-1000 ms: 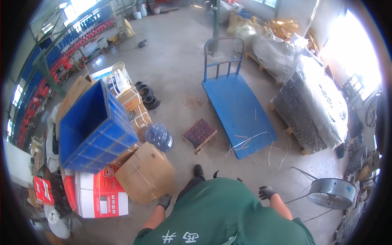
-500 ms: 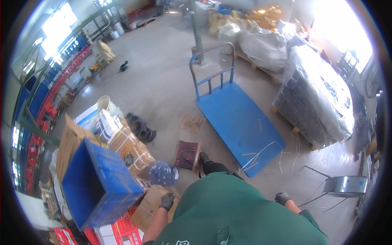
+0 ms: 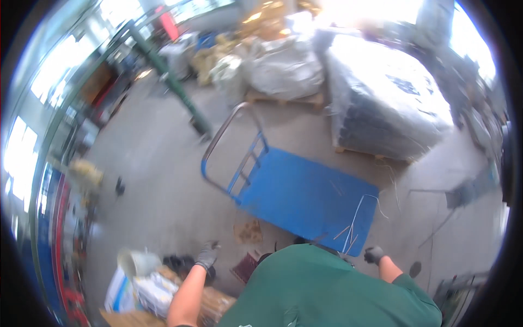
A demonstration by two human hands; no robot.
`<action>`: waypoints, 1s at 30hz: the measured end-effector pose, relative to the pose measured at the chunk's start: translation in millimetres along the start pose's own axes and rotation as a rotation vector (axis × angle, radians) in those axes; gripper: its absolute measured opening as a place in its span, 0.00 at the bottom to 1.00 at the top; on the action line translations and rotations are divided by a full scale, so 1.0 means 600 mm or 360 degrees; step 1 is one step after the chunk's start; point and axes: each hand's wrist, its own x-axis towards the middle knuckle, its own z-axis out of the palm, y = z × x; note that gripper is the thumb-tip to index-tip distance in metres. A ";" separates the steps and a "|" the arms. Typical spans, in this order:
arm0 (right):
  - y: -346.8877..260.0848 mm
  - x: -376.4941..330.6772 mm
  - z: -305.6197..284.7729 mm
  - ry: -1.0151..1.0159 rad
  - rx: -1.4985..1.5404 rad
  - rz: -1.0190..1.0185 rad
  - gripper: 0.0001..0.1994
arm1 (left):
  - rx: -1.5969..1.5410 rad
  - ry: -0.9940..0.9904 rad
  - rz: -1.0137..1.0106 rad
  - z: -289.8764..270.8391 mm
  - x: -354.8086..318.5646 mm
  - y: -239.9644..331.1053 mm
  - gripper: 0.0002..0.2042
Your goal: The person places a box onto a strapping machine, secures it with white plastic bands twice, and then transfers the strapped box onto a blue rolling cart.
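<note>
My left hand [image 3: 206, 256], in a grey glove, reaches forward over the floor beside black round parts [image 3: 180, 264]. Motion smears its fingers, and I cannot tell whether they are apart or closed. Just off the near right corner of a blue flatbed trolley [image 3: 310, 191] is my right hand [image 3: 374, 254], also gloved. Its fingers are curled in, with nothing visible in them. On the trolley's near right end lie a white strap [image 3: 358, 215] and several thin sticks [image 3: 348, 234]. The trolley's handle [image 3: 220, 133] rises at its far left end.
Wrapped goods [image 3: 376, 98] stand on a pallet at far right, beside white sacks [image 3: 283, 68]. A green post [image 3: 169, 79] rises beyond the trolley. Near left are a pale bucket [image 3: 139, 264] and packages [image 3: 155, 291]. A dark red mat [image 3: 245, 267] lies by my body.
My view has swung to the right, and the blue bin has left the picture. My left arm has moved forward, away from the cardboard box. My right hand now appears beside the trolley's corner.
</note>
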 end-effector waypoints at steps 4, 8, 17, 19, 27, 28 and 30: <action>-0.131 -0.042 0.085 0.0176 -0.0030 -0.0342 0.18 | 0.0041 0.0186 0.0208 -0.150 0.282 0.057 0.22; -0.077 -0.047 0.158 0.0449 0.0008 -0.0415 0.22 | 0.0368 0.0309 0.0432 -0.198 0.555 0.094 0.28; 0.178 -0.355 0.738 0.0757 -0.0258 0.0746 0.24 | 0.0409 0.0262 0.0653 -0.124 0.961 0.060 0.18; 0.179 -0.402 0.891 0.0429 0.0217 0.0992 0.20 | 0.0473 0.0105 0.0539 -0.131 1.081 0.033 0.22; 0.066 -0.296 1.219 0.0414 0.0488 0.0874 0.17 | 0.0968 -0.0047 0.0968 -0.110 1.207 0.346 0.23; 0.065 -0.260 1.218 0.0440 0.0367 0.0768 0.17 | 0.1008 -0.0089 0.0999 -0.102 1.226 0.372 0.24; -0.031 -0.199 1.093 0.0262 -0.0346 0.0356 0.15 | 0.1043 -0.0082 0.1081 -0.099 1.283 0.426 0.24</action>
